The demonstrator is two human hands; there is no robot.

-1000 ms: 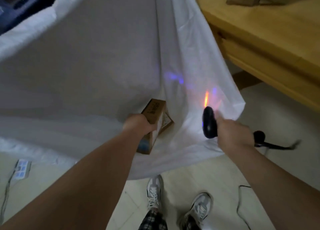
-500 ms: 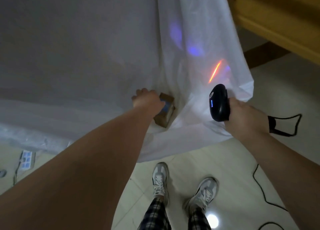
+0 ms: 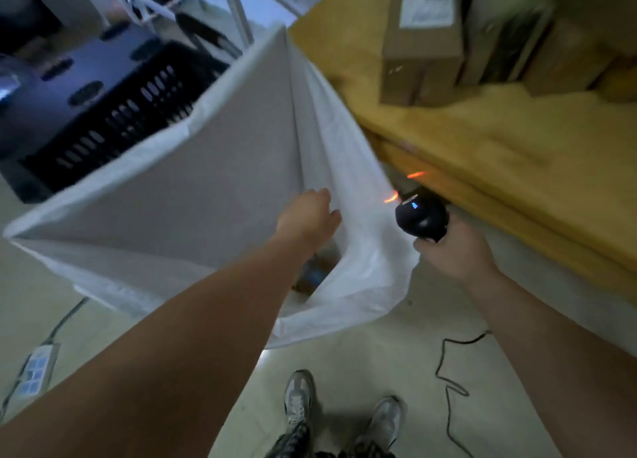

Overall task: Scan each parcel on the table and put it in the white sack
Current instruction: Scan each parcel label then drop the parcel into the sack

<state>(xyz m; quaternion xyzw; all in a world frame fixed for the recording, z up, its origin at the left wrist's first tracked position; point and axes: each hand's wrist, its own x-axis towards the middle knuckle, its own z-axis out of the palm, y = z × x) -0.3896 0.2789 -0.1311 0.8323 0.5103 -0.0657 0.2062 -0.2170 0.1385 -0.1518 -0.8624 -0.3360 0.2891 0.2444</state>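
Note:
The white sack (image 3: 193,185) stands open in front of me, to the left of the wooden table (image 3: 499,161). My left hand (image 3: 307,217) hovers inside the sack's mouth with loose fingers, holding nothing. Under it a small brown parcel (image 3: 319,273) lies in the sack, partly hidden by my wrist. My right hand (image 3: 455,251) grips a black handheld scanner (image 3: 421,218) beside the sack's right edge; its orange beam falls on the sack and the table's front. A tall cardboard parcel (image 3: 422,47) with a white label stands on the table, with blurred boxes (image 3: 537,51) next to it.
A black slotted crate (image 3: 113,116) sits behind the sack on the left. A power strip (image 3: 34,371) lies on the floor at the lower left. The scanner's black cable (image 3: 448,375) trails over the floor by my shoes (image 3: 300,399).
My left hand has let go of the small parcel, which now lies in the sack, and has risen. The view tilted up toward the table. The scanner moved slightly right.

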